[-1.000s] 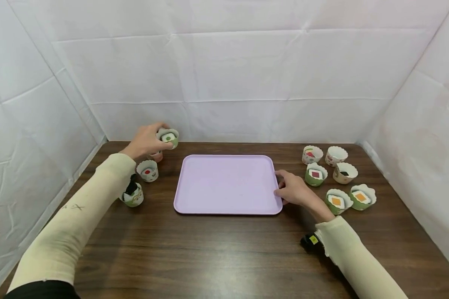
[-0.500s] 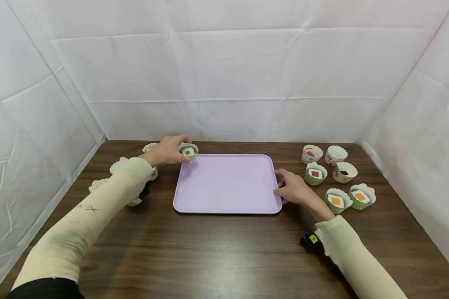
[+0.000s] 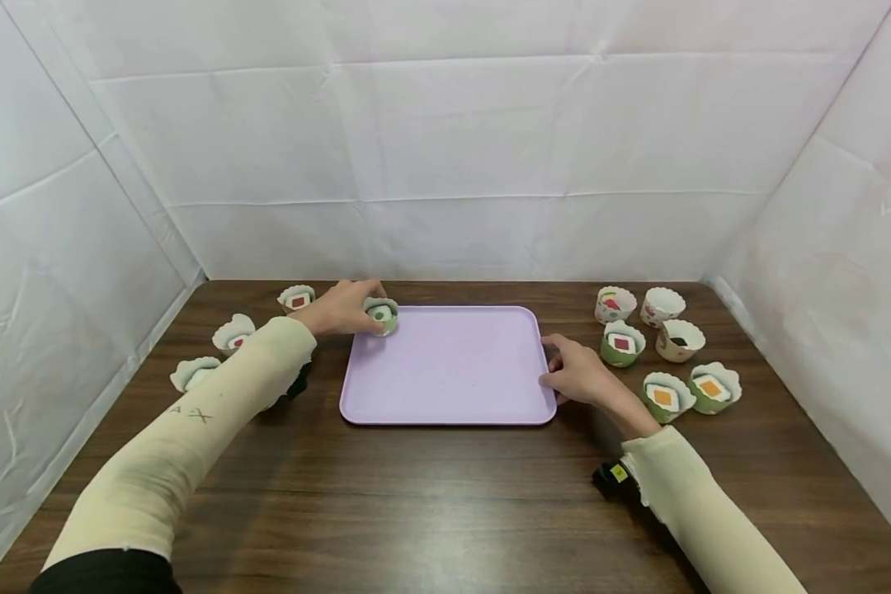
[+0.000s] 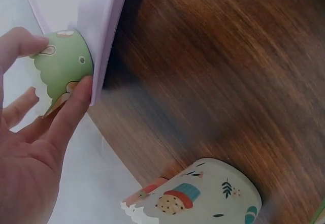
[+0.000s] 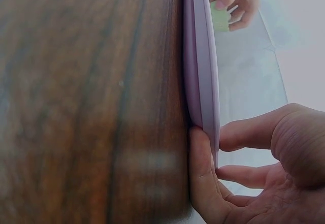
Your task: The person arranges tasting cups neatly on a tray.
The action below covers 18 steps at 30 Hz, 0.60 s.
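One tray [image 3: 449, 367], two hands [image 3: 345, 307] [image 3: 577, 373], at least ten cups [image 3: 381, 316]

The left hand [image 3: 344, 308] and right hand [image 3: 582, 377] are bare. The left sleeve [image 3: 156, 462], nearer the tabletop's [image 3: 445, 495] left edge, is pale cream, with dark marks [image 3: 199, 415] like "A X" and black fabric [image 3: 107, 571] adjoining; the right sleeve [image 3: 705, 503] matches. A black right wrist device [image 3: 607, 482] bears a yellow square [image 3: 619, 473].

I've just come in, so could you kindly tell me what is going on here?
A person's left hand holds a green cup at the far left corner of a lilac tray, while the right hand grips the tray's right edge. Six cups stand on the table to the right; more stand at the left.
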{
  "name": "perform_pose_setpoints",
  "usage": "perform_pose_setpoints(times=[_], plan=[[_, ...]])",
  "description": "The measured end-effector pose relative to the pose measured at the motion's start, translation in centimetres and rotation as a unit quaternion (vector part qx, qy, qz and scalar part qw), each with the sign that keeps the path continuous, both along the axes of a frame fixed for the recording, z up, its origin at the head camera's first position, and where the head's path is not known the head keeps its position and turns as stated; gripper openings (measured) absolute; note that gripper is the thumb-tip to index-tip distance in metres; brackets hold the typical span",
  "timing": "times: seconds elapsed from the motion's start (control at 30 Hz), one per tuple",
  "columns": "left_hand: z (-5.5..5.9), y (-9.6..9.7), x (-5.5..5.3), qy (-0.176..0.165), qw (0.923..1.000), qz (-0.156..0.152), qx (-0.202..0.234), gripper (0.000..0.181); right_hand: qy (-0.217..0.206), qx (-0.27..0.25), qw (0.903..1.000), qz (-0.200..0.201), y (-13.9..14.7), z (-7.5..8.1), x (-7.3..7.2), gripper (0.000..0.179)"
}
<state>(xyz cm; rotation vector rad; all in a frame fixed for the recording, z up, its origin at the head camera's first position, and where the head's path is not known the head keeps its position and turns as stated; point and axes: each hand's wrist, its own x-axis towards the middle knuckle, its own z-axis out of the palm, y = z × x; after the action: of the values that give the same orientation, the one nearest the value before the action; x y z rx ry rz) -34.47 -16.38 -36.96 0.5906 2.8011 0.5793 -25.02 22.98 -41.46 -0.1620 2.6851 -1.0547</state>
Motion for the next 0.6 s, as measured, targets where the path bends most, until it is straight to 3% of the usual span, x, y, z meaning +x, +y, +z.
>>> perform_pose_setpoints(times=[0.6], plan=[[-0.03,0.37,-0.15,-0.013,0.9998,-0.010,-0.012,0.059,-0.007,0.003,1.0000,-0.002,0.00,0.08,-0.06,0.070]])
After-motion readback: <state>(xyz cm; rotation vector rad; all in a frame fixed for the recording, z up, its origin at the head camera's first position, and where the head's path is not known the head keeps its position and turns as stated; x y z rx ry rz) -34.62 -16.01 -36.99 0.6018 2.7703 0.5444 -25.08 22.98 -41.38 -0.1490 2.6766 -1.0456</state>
